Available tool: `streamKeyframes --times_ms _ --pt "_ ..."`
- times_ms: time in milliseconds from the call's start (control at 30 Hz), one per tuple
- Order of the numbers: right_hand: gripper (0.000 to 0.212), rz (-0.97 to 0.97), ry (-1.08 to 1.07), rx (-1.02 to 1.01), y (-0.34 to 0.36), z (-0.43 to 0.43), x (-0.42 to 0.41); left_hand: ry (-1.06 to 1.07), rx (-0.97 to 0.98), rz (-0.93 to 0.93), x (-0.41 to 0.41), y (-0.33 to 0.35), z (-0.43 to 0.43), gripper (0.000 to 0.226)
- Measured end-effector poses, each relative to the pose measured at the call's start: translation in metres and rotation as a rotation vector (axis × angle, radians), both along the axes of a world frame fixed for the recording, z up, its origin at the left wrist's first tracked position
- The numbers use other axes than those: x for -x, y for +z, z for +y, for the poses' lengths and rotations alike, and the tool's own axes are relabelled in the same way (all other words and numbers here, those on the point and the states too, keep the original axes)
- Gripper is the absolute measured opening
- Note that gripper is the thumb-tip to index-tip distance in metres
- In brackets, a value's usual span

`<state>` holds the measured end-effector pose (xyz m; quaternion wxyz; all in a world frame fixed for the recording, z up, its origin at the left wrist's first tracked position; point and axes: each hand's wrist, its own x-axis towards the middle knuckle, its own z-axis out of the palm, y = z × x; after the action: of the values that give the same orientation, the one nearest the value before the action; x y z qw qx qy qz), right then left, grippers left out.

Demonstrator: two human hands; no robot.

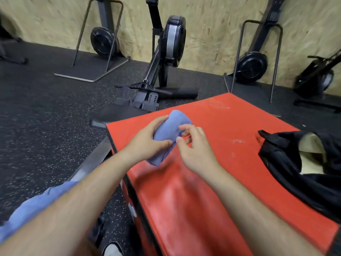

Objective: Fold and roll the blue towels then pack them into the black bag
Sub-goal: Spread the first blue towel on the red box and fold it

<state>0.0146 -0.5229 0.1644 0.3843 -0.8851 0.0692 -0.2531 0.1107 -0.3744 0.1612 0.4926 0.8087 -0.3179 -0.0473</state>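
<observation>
- Waiting low on the left, some blue cloth, likely more towels, lies under my arm, off the red pad.
- My left hand wraps its fingers and thumb round the rolled towel, which is over the pad.
- I should squeeze the roll snugly so it does not come loose.
- My right hand has bent fingers at the roll's side; I cannot tell if they pinch it. It should tuck in any loose edge.
- The black bag lies open on the pad's right side, well apart. I think the roll goes there next.
</observation>
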Motion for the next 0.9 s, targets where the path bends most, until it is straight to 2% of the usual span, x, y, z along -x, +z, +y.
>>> streamKeyframes --times_ms 100,233,300,467,600,667,733,800,900 --pt "0.037 0.170 0.025 -0.116 0.002 0.026 -0.033 0.060 0.104 0.124 -0.007 0.000 0.012 0.069" --pt "0.041 0.218 0.066 -0.213 0.001 0.044 -0.072 0.078 0.263 0.423 -0.017 0.007 0.034 0.062" --pt "0.035 0.260 0.090 -0.249 0.000 0.052 -0.086 0.093 0.288 0.487 -0.025 0.005 0.044 0.063" --pt "0.049 0.354 0.183 -0.169 -0.015 0.072 -0.120 0.238 0.209 0.426 -0.047 -0.024 0.059 0.067" --pt "0.064 0.448 0.192 -0.054 -0.036 0.086 -0.144 0.306 0.097 0.458 -0.066 -0.049 0.069 0.069" --pt "0.068 0.515 0.192 0.026 -0.052 0.089 -0.151 0.310 -0.058 0.383 -0.072 -0.060 0.072 0.076" --pt "0.067 0.569 0.160 0.168 -0.066 0.090 -0.154 0.315 -0.247 0.282 -0.074 -0.068 0.075 0.069" --pt "0.064 0.541 0.085 0.356 -0.075 0.090 -0.154 0.293 -0.287 0.167 -0.079 -0.074 0.077 0.068" --pt "0.060 0.453 0.118 0.400 -0.087 0.092 -0.155 0.150 -0.321 0.076 -0.090 -0.085 0.078 0.078"
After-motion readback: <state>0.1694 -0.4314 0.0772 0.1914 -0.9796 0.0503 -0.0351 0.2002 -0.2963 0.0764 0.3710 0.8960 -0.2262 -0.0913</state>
